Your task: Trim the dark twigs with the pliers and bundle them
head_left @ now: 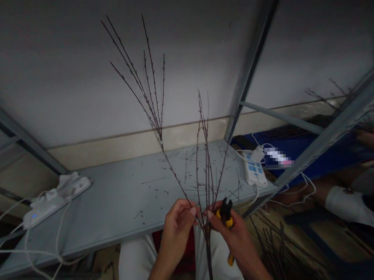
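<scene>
A thin brown branch [208, 251] with several budded side twigs rises between my two hands. My left hand [180, 224] pinches the lower part of a long twig [175, 174], which leans up and left and fans out into several fine tips against the wall. Close beside it, my right hand [231, 229] has its thumb and forefinger at the branch's fork. Held in that same palm are cutting pliers [225, 213] with black jaws and yellow-black handles, jaws pointing up. Whether the fingertips grip a small piece at the fork is hidden.
Cut twig bits [188, 169] lie scattered over the grey shelf [115, 202]. White power strips stand at the left [58, 199] and right [254, 170], with loose cables. Metal posts [255, 65] frame the shelf. More branches [274, 244] lie below right, near another person's leg.
</scene>
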`<act>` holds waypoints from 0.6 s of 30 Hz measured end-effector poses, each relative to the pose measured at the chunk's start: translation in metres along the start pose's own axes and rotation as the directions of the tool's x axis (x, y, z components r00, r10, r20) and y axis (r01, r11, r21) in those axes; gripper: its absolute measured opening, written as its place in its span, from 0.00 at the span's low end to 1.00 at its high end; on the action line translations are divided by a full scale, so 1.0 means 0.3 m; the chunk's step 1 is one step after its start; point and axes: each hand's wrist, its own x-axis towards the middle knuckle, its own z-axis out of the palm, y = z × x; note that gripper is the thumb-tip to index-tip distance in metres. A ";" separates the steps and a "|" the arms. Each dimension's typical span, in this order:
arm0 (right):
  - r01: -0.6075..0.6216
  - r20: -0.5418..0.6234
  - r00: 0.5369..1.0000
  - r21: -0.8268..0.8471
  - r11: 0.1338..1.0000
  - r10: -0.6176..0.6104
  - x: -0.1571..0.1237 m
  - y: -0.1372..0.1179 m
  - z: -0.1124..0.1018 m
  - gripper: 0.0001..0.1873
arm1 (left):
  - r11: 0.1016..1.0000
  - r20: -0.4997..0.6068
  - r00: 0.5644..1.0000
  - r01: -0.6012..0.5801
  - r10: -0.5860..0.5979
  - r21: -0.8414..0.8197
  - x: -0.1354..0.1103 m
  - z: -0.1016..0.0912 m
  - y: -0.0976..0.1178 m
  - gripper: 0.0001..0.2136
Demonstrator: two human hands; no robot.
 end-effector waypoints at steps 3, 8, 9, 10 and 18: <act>0.035 0.008 0.999 -0.048 0.998 -0.034 0.005 -0.007 -0.007 0.17 | 0.997 0.007 1.000 0.026 -0.026 -0.068 -0.026 0.016 -0.022 0.08; 0.074 0.002 0.997 -0.109 0.991 -0.074 -0.002 -0.027 -0.001 0.15 | 0.997 0.013 1.000 0.019 -0.018 -0.079 -0.044 0.041 -0.042 0.16; 0.075 0.004 0.997 -0.111 0.991 -0.075 -0.005 -0.031 0.003 0.15 | 0.998 0.010 1.000 0.005 -0.005 -0.065 -0.045 0.046 -0.045 0.17; 0.074 0.006 0.997 -0.108 0.991 -0.074 -0.006 -0.033 0.006 0.16 | 0.998 0.011 1.000 -0.014 0.014 -0.053 -0.045 0.051 -0.049 0.18; 0.024 -0.012 1.000 -0.051 0.998 -0.025 0.028 -0.051 -0.011 0.19 | 0.996 0.007 0.999 -0.048 0.049 -0.073 -0.027 0.041 -0.092 0.17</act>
